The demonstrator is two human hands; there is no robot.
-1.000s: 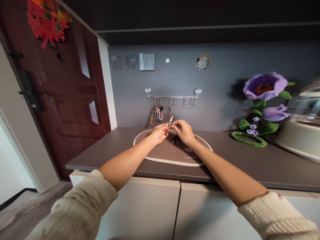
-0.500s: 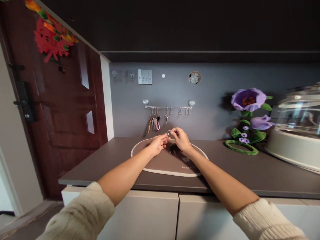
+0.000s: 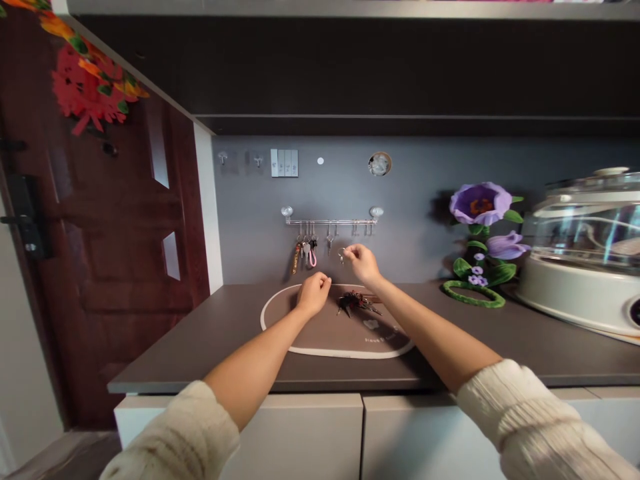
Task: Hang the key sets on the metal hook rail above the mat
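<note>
My right hand [image 3: 363, 264] pinches a key ring [image 3: 342, 253] with a small key on it, raised in front of the wall below the hook rail [image 3: 333, 222]. My left hand [image 3: 315, 293] is closed over the left part of the brown mat [image 3: 310, 337]; its fingertips are turned away, so what it holds, if anything, is hidden. A dark bunch of keys [image 3: 356, 303] lies on the mat between and below my hands. On the rail's left hooks hang several keys [image 3: 307, 248], one with a pink loop [image 3: 313, 259], and a single key [image 3: 330, 244] hangs nearer the middle.
Purple fabric flowers [image 3: 481, 203] with a green ring base stand on the counter [image 3: 210, 343] at right, beside a clear-domed white appliance [image 3: 565, 287]. A dark shelf [image 3: 350, 67] overhangs the counter. At left is a red-brown door [image 3: 125, 267].
My hands have parted. The right one has lifted the key ring up toward the rail, and the left has closed and dropped slightly. The key bunch on the mat shows more fully.
</note>
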